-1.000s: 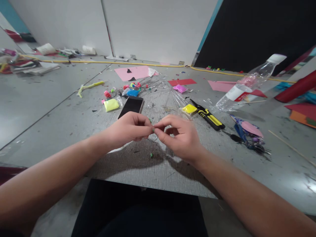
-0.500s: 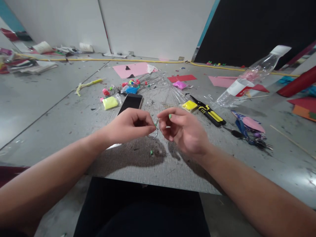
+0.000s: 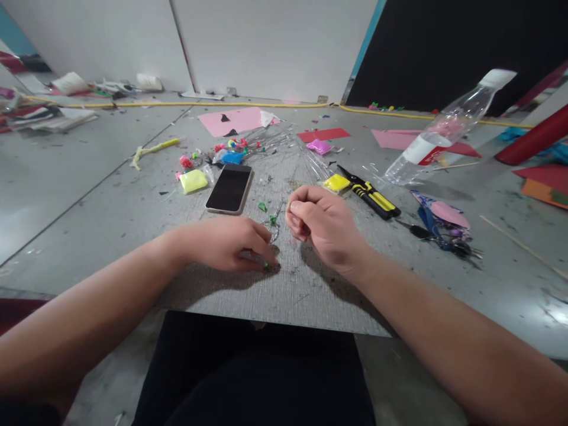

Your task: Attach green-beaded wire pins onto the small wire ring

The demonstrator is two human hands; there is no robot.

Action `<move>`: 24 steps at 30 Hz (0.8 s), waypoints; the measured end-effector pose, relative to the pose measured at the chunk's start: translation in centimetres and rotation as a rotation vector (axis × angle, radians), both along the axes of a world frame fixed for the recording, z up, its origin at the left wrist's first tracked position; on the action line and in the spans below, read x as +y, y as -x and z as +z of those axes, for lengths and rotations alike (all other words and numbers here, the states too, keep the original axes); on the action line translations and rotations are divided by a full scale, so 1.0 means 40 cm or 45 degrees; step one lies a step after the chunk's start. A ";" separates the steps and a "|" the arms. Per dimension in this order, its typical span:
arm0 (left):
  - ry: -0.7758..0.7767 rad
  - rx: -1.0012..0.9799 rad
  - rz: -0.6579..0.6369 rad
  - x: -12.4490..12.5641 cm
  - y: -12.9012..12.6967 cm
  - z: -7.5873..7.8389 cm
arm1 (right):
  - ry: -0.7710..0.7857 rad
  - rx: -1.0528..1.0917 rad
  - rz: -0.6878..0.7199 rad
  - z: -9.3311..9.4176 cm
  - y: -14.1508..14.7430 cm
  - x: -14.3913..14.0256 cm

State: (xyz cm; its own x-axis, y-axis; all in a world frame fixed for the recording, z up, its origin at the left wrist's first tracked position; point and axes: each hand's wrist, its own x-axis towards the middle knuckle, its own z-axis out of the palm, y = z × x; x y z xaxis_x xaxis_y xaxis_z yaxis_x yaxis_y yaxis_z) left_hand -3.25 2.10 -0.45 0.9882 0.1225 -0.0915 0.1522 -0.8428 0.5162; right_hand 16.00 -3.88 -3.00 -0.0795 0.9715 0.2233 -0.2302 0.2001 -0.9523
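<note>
My left hand (image 3: 235, 244) is low over the table, its thumb and finger closing around a small green lump (image 3: 267, 267) that rests on the surface. To its right, my right hand (image 3: 326, 228) is raised a little, thumb and forefinger pinched on a tiny green piece, of which only a speck shows. Between the hands is a thin, twisted silvery wire (image 3: 276, 235) with a green bit (image 3: 272, 219) on it; I cannot tell whether anything supports it. Another green scrap (image 3: 262, 206) lies just beyond.
Beyond my left hand lies a phone (image 3: 229, 188), beside a pale yellow packet (image 3: 193, 181). Black-and-yellow pliers (image 3: 375, 198) lie by a yellow packet (image 3: 336, 183). Farther right are a tilted plastic bottle (image 3: 437, 139) and keys (image 3: 461, 247). Pink paper (image 3: 231, 121) lies farther back.
My left hand has left the wire and moved down to the green lump, uncovering the phone. My right thumb has closed against the forefinger over the green piece that was on it.
</note>
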 end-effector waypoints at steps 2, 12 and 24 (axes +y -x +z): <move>0.050 -0.020 -0.007 0.003 -0.002 -0.008 | 0.007 0.002 0.014 0.000 0.000 0.000; 0.254 -0.223 0.181 0.013 -0.001 0.016 | -0.052 0.015 0.006 -0.009 -0.009 0.011; 0.562 -0.720 0.509 0.012 0.017 0.022 | -0.568 -0.453 -0.092 -0.001 -0.009 -0.036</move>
State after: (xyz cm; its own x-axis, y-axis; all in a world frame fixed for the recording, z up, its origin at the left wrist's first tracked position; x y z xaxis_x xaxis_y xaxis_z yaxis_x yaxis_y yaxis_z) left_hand -3.94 2.57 0.41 0.7888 0.5444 0.2854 0.0153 -0.4816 0.8763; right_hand 16.35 -5.33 -3.04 -0.1619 0.7950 0.5846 0.1180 0.6037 -0.7884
